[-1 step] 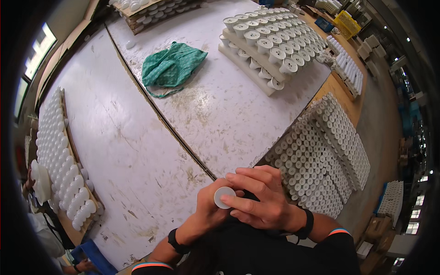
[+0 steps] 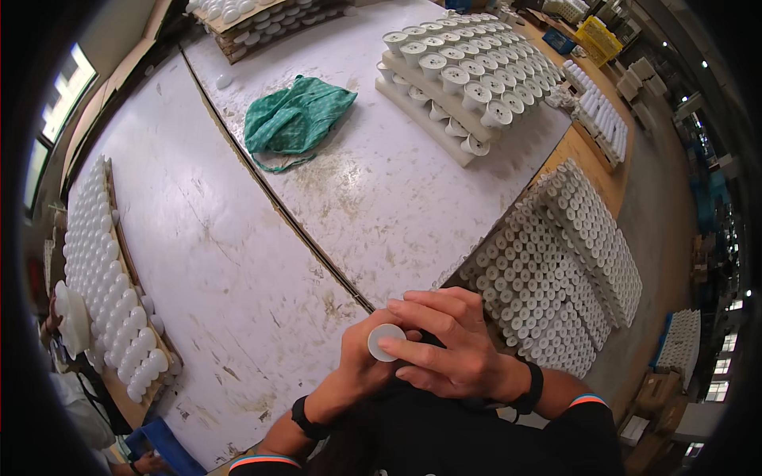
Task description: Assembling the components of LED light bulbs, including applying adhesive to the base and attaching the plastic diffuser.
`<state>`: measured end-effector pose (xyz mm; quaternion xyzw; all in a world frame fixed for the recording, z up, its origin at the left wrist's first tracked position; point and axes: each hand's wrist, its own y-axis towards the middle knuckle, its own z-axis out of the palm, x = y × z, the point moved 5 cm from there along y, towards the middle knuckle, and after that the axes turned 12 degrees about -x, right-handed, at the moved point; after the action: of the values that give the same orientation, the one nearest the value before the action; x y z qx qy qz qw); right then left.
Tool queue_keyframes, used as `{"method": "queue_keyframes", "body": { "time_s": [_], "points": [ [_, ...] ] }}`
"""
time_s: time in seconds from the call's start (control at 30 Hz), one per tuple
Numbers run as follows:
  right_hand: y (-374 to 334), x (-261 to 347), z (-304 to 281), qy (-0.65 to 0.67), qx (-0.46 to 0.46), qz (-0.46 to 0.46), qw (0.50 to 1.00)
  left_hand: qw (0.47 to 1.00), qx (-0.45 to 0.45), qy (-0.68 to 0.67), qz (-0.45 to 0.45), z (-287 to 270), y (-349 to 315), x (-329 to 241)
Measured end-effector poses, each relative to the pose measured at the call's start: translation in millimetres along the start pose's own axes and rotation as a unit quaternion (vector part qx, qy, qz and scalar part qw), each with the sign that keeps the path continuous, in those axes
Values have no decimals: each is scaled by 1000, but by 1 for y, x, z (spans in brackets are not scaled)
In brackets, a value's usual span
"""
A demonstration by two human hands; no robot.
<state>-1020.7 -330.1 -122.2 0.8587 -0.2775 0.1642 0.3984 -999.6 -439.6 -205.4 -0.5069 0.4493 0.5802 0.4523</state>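
Note:
Close to my body, a white part with a flat round top (image 2: 382, 351) is held between my two hands; its lower side is hidden. My left hand (image 2: 361, 349) is closed around it from the left, with its fingers mostly hidden. My right hand (image 2: 448, 341) comes over from the right, with one fingertip pressed on the round white face. Its other fingers bend over the top of my left hand, and its thumb is out of sight.
Stacked foam trays of white cup-shaped parts (image 2: 476, 94) stand beyond my hands. A green cloth (image 2: 294, 119) lies on the worn white table (image 2: 214, 230). More white parts (image 2: 528, 278) stand at my right, and white bulb covers (image 2: 111, 278) at far left, where another person's hand (image 2: 148, 462) shows.

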Motion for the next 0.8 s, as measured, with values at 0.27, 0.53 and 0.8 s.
{"method": "queue_keyframes", "body": {
  "time_s": [0.27, 0.53, 0.8],
  "points": [
    [-8, -13, -58, -8, -93, 38, 995, 991, 79, 34, 103, 33, 19, -17],
    [-83, -2, -108, -146, -138, -17, 979, 968, 224, -8, 109, 133, -5, -9],
    [-292, 49, -249, 45, -451, 307, 837, 892, 451, 4, 3, 292, -130, 1]
  ]
}}
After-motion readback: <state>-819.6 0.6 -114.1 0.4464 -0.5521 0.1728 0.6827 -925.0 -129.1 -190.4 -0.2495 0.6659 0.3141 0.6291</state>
